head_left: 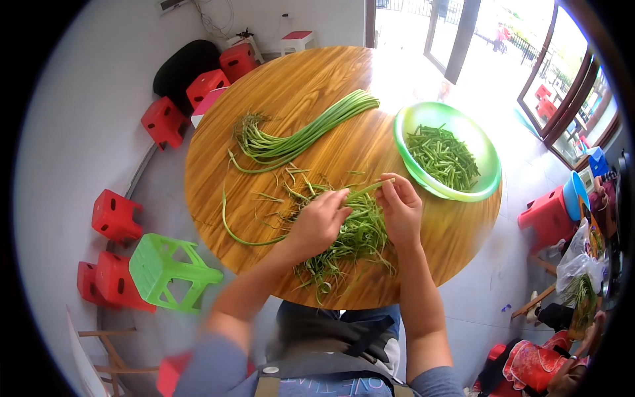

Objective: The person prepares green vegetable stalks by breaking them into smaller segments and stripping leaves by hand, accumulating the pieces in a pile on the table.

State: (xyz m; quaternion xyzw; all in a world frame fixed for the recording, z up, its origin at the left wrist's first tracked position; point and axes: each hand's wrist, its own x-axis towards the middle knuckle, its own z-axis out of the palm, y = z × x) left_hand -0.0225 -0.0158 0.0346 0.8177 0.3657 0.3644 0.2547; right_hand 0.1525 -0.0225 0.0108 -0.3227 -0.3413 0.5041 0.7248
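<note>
Between my two hands stretches a green garlic scape [363, 191], one end pinched in the fingertips of my right hand [401, 206]. The fingers of my left hand [319, 223] are closed around its other end. Beneath them lies a heap of green scraps and stringy trimmings [354, 241] on the round wooden table [436, 258]. Beyond my hands rests a bundle of long garlic scapes [307, 137], its thin, dry tips to the left. A green and white basin [489, 149] to the right contains short cut pieces [444, 157].
A single curved stem [228, 221] lies left of the heap. Red stools [116, 215] and a green stool [162, 271] stand left of the table. At the right edge are a blue basin [574, 192] on a red stool and a person in red patterned clothing [539, 364]. Glass doors stand open at the back.
</note>
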